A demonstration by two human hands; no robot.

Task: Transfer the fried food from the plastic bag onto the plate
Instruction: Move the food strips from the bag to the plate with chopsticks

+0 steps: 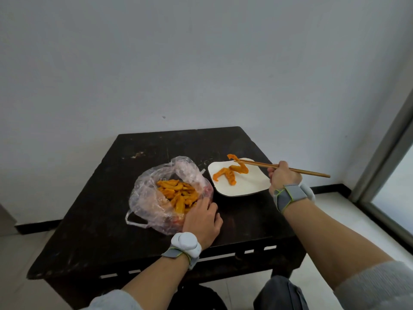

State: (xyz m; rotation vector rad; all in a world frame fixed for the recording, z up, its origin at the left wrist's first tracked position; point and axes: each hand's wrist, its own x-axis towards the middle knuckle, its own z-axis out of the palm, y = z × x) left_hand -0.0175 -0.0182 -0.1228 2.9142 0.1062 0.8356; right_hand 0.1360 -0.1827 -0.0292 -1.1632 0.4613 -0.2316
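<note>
1. Where the pale wall (201, 63) meets the light tiled floor (335, 209), a dark, worn wooden bench (93, 220) stands against it and carries everything else.
2. A clear plastic bag (147, 198) lies crumpled on the middle of the bench. Its mouth is spread wide open and one handle loop trails toward the near left.
3. A white square plate (245, 186) with rounded corners sits just right of the bag, almost touching it.
4. The left hand (202, 220) rests on the near right edge of the bag with its fingers laid fairly flat over the plastic, gripping nothing.
5. The right hand (282, 177) is closed around a pair of wooden chopsticks (290, 170) at the plate's right edge. Their tips point left over the plate.
6. A white and grey wristband (185, 245) is strapped to the left wrist, and another like it is on the right.
7. A heap of orange fried food (176, 193) fills the bottom of the open bag.
8. Two or three fried strips (225, 175) already lie on the left half of the plate.
9. One curved fried strip (240, 165) is pinched between the chopstick tips above the far side of the plate. Whether its lower end touches the plate cannot be told.
</note>
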